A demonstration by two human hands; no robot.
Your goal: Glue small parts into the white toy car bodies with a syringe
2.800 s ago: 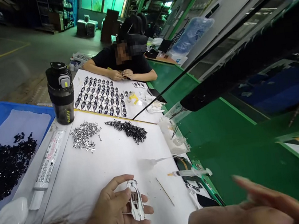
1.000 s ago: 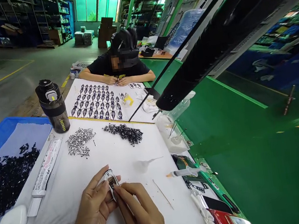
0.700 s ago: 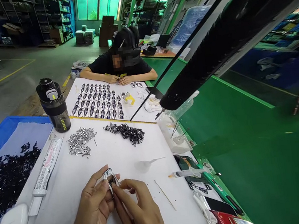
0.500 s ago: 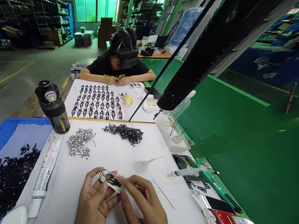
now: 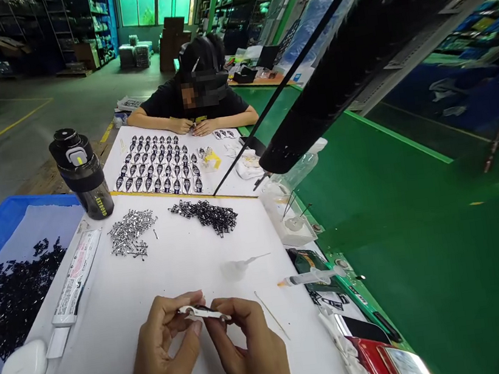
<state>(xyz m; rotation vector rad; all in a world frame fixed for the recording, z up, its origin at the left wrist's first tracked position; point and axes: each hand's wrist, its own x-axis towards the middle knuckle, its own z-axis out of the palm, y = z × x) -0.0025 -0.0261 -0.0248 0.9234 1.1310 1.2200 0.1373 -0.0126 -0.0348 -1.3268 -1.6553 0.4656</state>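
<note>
On the white tabletop (image 5: 107,291), rows of dark emblems (image 5: 155,166) are lying set out far ahead, while silver clips (image 5: 127,232) and black clips (image 5: 204,216) are sitting in loose piles. Near them, the left hand (image 5: 167,345) and right hand (image 5: 247,347) are pinching a small white car-shaped shell (image 5: 204,312) by its ends.

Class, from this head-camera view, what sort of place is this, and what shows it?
Probably a factory workshop for assembling small parts: rows of black-and-silver pieces on a white sheet, a heap of tiny silver parts, a syringe, and tall storage racks behind.
</note>
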